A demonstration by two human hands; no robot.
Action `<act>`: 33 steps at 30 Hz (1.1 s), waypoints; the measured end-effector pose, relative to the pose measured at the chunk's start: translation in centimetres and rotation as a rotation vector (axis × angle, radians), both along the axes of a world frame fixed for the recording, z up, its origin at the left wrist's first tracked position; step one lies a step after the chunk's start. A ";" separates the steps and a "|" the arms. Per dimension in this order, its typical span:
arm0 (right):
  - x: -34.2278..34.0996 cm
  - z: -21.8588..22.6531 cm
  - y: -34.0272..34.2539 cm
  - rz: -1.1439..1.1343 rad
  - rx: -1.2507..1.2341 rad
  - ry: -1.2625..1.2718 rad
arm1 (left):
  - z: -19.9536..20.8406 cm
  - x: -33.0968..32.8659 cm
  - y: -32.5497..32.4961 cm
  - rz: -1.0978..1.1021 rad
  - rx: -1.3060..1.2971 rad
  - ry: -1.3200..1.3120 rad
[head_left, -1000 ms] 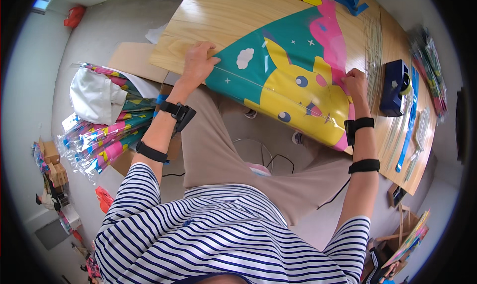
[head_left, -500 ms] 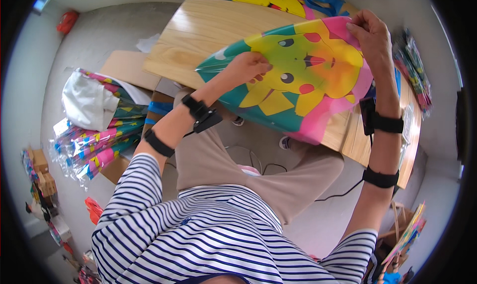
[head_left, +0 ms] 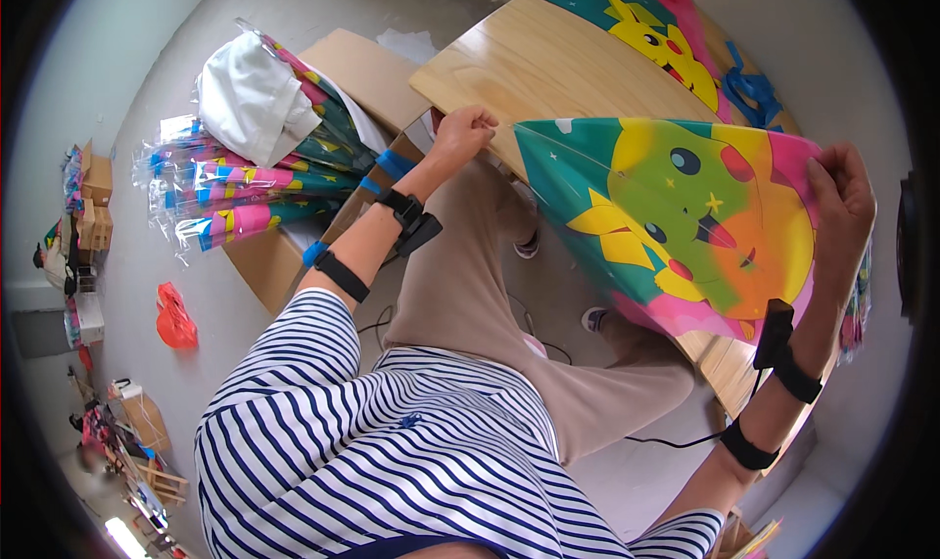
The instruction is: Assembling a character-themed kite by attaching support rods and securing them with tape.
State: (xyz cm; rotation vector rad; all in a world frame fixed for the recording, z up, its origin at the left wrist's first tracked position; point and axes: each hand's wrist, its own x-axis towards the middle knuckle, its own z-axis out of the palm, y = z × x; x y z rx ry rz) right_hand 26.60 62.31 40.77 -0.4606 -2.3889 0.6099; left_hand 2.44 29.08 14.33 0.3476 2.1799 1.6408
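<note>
A kite (head_left: 700,202) of thin sheet, green, yellow and pink with a yellow cartoon creature, stretches across the near part of the table. My right hand (head_left: 844,189) is closed on its pink right corner, thumb on top. At the opposite end, my left hand (head_left: 464,140) is just off the kite's green pointed tip, over the table's near left corner. Its fingers are pinched together; whether something thin is between them is too small to tell. A straight thin line runs along the kite from the tip.
Another kite (head_left: 651,38) lies farther back on the wooden table (head_left: 490,65), beside a bundle of blue ribbon (head_left: 750,91). Left of my knees, a cardboard box (head_left: 354,69) holds several wrapped kites (head_left: 264,182) under a white cloth (head_left: 250,99). A red plastic bag (head_left: 176,316) lies on the floor.
My view has turned left. My left hand has moved off the kite's middle, past its pointed tip. The right hand keeps hold of the pink corner, and the kite now lies flatter.
</note>
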 end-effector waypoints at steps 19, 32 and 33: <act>5.1 -6.9 7.2 0.186 -0.578 -0.061 | 1.3 -6.4 6.6 -0.870 -0.443 0.312; 5.6 -9.6 7.6 -0.297 0.315 -0.480 | 2.1 -6.4 7.8 -0.940 -0.435 0.199; 4.7 -10.0 6.5 -0.395 0.722 -0.546 | 1.7 -6.4 7.5 -0.867 -0.342 0.230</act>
